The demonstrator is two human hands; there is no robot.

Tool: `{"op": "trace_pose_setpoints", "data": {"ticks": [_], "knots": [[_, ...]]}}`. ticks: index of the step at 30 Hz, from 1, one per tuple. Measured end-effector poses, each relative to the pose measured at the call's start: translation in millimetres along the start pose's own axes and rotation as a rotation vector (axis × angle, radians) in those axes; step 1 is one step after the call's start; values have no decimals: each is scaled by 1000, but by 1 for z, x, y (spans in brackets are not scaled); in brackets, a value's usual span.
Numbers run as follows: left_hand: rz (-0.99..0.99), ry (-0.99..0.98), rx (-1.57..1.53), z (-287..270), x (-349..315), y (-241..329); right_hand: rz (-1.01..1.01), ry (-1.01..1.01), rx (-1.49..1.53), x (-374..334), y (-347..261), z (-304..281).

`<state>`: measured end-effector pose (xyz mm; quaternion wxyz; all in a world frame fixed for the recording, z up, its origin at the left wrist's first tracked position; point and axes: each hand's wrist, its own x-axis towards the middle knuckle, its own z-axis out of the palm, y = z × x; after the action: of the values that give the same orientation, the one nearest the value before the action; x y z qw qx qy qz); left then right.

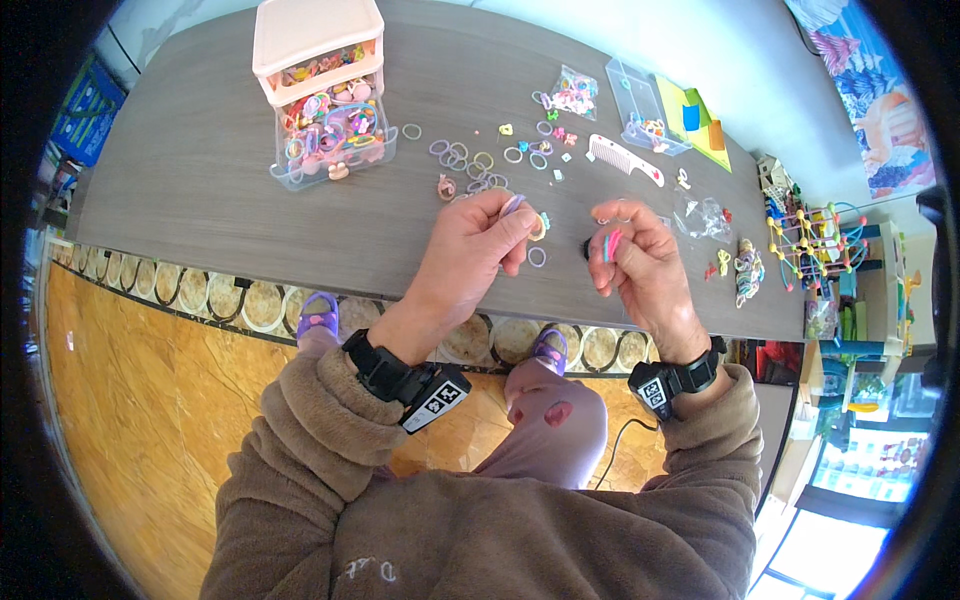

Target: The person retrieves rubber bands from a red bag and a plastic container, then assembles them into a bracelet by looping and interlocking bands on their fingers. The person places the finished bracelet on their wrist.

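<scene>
My left hand [470, 245] is closed above the grey table, pinching a lavender hair tie [514, 204] between thumb and forefinger. A small yellow and teal hair piece [541, 226] shows beside its fingertips; whether it is held too, I cannot tell. Across from it, my right hand [648, 265] has its fingers curled, with pink and teal hair ties [612, 246] between thumb and fingers. A loose lavender ring-shaped tie [537, 258] lies between the hands. Beyond the left hand several pastel hair ties [455, 155] are spread out, beside a pinkish hair ornament [446, 186].
A drawer box [318, 35] full of hair accessories stands at the back left, its clear lower drawer [290, 178] pulled out. Farther right lie a pink comb [625, 160], a bagged bead pack [573, 92], a clear tray [628, 85], crumpled plastic [702, 218] and a braided bundle [748, 272].
</scene>
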<state>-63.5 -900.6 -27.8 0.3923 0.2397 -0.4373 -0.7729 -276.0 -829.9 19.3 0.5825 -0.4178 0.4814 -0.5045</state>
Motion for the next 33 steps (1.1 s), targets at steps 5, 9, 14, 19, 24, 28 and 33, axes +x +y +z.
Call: {"op": "trace_pose_setpoints", "data": {"ticks": [5,9,14,19,24,28,33], "knots": [[43,3,31,5,-2,-3,48,-14,-61,-10,4,15],[43,-29,50,8,-4,-4,48,-9,-29,-9,8,29],[-22,-100,22,11,-8,-6,42,-10,-20,-5,19,33],[-111,-179,-141,10,-11,-6,37,18,234,-11,22,30],[-177,-252,-209,11,-15,-6,15,31,380,-20,23,32],[-150,-213,-231,9,-16,-6,-2,82,424,-24,25,31],[-130,-193,-119,4,-16,-2,-44,64,382,-31,24,24]]}}
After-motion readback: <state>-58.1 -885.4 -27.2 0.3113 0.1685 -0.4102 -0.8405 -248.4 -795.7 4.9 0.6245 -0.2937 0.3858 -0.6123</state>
